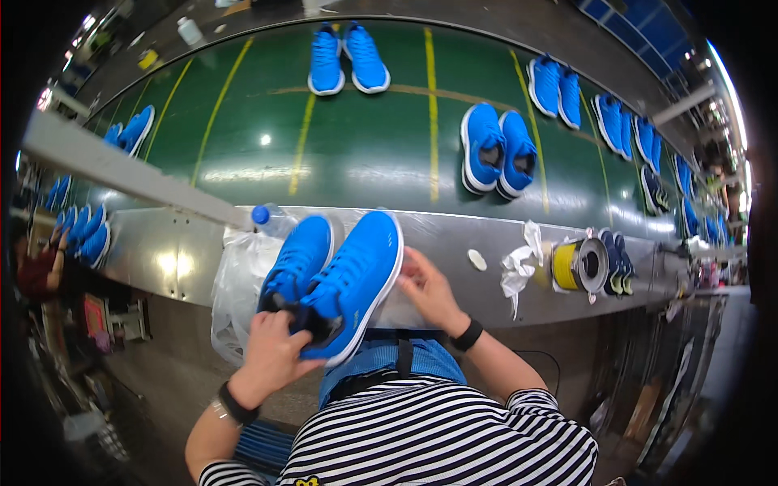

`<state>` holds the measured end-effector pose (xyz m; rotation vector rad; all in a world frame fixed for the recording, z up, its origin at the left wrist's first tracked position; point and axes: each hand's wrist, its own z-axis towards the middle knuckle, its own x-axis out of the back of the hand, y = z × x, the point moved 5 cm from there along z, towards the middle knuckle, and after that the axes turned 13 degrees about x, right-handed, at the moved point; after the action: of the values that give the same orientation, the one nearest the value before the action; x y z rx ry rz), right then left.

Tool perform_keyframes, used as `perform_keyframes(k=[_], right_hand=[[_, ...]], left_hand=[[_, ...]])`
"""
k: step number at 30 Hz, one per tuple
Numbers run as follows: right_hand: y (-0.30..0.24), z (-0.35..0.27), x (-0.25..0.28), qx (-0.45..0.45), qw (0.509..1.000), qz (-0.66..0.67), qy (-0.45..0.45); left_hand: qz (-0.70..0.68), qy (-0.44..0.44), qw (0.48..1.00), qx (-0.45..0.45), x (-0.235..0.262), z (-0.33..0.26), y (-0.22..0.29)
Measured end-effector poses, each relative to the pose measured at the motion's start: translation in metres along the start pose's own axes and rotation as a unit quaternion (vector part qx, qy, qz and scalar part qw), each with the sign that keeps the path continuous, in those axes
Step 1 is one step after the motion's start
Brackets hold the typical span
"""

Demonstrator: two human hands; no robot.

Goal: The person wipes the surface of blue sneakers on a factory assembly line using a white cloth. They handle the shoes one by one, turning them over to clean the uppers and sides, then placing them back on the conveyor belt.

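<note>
Striped sleeves frame both hands at the steel desk [186, 259]: the left hand [271, 348] keeps a clenched grip on the heels of a blue shoe pair [336, 275], steadying them side by side. Open-fingered, the right hand [429, 292] braces the outer shoe's sole edge, near a plastic bag [239, 283].

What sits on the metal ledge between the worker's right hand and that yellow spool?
In the head view, between the right hand and the yellow spool lie a small white disc and crumpled white wrapping on the metal ledge.
</note>
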<state>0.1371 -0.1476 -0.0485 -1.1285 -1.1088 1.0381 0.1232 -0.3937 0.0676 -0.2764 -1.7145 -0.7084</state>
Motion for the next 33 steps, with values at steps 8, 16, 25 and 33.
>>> perform_keyframes(k=[8,16,25,33], right_hand=[[0.081,-0.020,0.121,-0.038,0.887,-0.429,0.168],[0.091,-0.003,0.113,-0.076,0.942,-0.264,0.195],[0.055,0.078,0.052,0.005,0.980,-0.164,0.116],[0.072,0.091,0.028,-0.017,0.973,-0.215,0.079]], left_hand=[[0.053,-0.091,0.991,0.081,-0.116,0.065,0.020],[-0.185,-0.230,0.953,0.073,-0.043,0.106,0.019],[-0.024,-0.244,0.965,0.089,-0.126,0.187,0.053],[0.018,-0.266,0.960,0.083,-0.132,0.193,0.053]])
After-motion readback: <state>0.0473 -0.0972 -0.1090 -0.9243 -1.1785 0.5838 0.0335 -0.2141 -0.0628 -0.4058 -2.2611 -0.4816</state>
